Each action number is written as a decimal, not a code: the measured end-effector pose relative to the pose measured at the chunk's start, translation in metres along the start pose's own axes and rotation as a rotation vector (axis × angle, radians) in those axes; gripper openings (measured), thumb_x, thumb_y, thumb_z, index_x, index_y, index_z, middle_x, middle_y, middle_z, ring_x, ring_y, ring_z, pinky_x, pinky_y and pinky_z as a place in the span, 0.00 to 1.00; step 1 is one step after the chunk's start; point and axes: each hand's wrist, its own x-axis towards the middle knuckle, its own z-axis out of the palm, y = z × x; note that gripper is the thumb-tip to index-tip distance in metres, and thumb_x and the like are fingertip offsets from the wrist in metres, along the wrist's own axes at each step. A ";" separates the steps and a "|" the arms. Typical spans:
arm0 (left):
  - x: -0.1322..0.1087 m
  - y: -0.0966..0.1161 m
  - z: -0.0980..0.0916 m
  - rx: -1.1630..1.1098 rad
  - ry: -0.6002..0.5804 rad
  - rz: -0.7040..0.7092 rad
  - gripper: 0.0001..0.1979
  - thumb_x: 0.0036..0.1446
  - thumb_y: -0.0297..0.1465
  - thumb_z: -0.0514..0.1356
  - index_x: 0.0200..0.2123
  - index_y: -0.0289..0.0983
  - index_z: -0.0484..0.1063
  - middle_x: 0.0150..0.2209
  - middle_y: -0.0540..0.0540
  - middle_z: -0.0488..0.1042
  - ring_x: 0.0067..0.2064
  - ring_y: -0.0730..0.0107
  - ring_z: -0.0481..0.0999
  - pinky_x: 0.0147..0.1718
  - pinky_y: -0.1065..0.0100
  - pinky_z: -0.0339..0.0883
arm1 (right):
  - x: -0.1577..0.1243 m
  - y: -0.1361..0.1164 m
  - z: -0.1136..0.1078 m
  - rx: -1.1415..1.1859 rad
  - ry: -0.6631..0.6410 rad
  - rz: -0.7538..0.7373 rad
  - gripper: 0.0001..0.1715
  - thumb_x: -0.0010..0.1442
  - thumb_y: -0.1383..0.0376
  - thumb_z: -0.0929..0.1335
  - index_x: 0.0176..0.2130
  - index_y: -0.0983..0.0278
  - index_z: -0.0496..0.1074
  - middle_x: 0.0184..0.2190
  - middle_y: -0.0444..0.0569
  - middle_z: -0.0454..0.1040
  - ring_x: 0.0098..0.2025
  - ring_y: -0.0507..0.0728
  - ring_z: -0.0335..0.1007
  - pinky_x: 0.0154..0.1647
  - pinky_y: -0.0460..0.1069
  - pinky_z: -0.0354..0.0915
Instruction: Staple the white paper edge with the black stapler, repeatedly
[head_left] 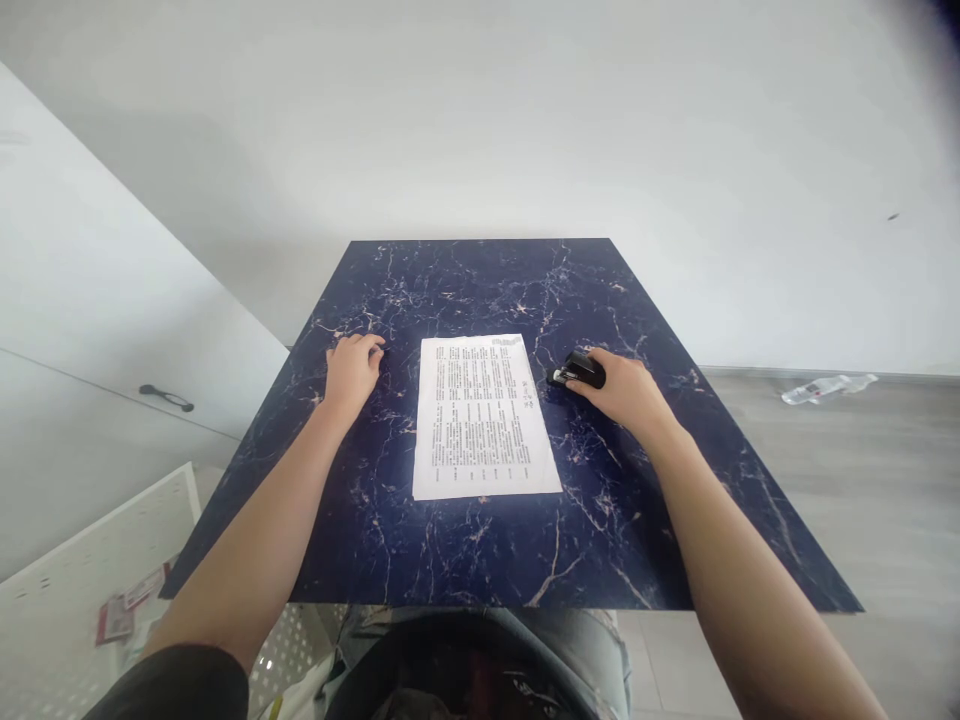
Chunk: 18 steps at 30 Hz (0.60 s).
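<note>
Printed sheets of paper (480,420) lie flat in the middle of the dark blue marbled table (480,560), the print running sideways. Right of the paper, my right hand (619,385) is closed around a small black stapler (581,370), whose front end points left towards the paper's edge without touching it. My left hand (354,370) rests on the table to the left of the paper, apart from it, with its fingers loosely curled and partly hidden; whether they are apart or pressed together does not show.
A white wall (480,120) stands behind the table's far edge. On the left are a white cabinet with a dark handle (166,398) and a white perforated basket (52,580) with red-and-white packets. A clear plastic bottle (825,388) lies on the floor at right.
</note>
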 end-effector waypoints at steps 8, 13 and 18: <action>-0.015 0.051 -0.001 -0.755 0.071 0.084 0.14 0.67 0.36 0.59 0.52 0.37 0.76 0.47 0.41 0.78 0.44 0.64 0.81 0.44 0.61 0.78 | -0.001 -0.001 0.002 -0.022 0.023 0.004 0.25 0.60 0.49 0.71 0.52 0.59 0.74 0.40 0.55 0.81 0.40 0.68 0.76 0.34 0.55 0.65; -0.030 0.076 0.013 -0.999 -0.069 0.029 0.16 0.65 0.41 0.62 0.49 0.37 0.79 0.45 0.41 0.79 0.40 0.65 0.82 0.38 0.61 0.82 | 0.000 0.000 0.003 -0.021 0.026 0.003 0.26 0.61 0.49 0.71 0.53 0.59 0.74 0.41 0.55 0.81 0.41 0.68 0.76 0.37 0.56 0.67; -0.029 0.067 0.021 -1.170 -0.138 -0.162 0.15 0.65 0.41 0.63 0.48 0.37 0.79 0.48 0.40 0.80 0.46 0.62 0.83 0.52 0.53 0.80 | 0.001 0.000 0.003 -0.021 0.019 0.007 0.25 0.61 0.49 0.71 0.53 0.59 0.74 0.41 0.55 0.81 0.41 0.68 0.76 0.37 0.57 0.67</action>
